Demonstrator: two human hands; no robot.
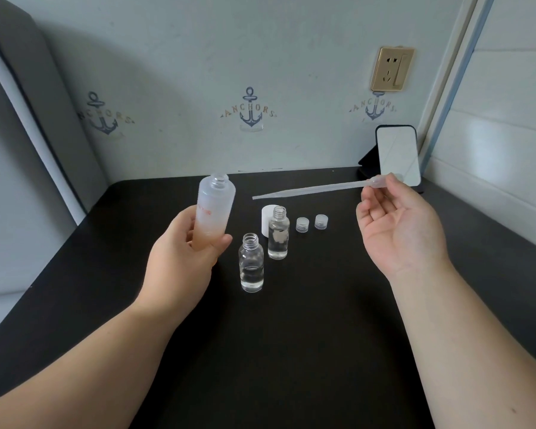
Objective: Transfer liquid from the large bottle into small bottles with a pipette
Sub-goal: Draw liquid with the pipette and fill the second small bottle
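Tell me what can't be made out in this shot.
Head view:
- Liquid level in the large bottle: frosted wall and the left hand hide it.
- Red print on it: too small.
- White cap: partly behind a small bottle.
- Liquid in the pipette: too thin to tell.

— Where do the bottles stand?
— Two small bottles mid-worktop [291, 351]: the near bottle [251, 263], and the far bottle [278, 233] just behind and right of it.
— And behind those?
— A big cap [266, 219] directly behind the far bottle; two small caps [302, 224] [321, 221] to its right.
— The large bottle [214, 209]?
— Left, above the worktop, in the left hand [183, 252]. The pipette [310, 189] lies level above the caps, pinched by the right hand [396, 224]. A phone [398, 154] leans at the back right.
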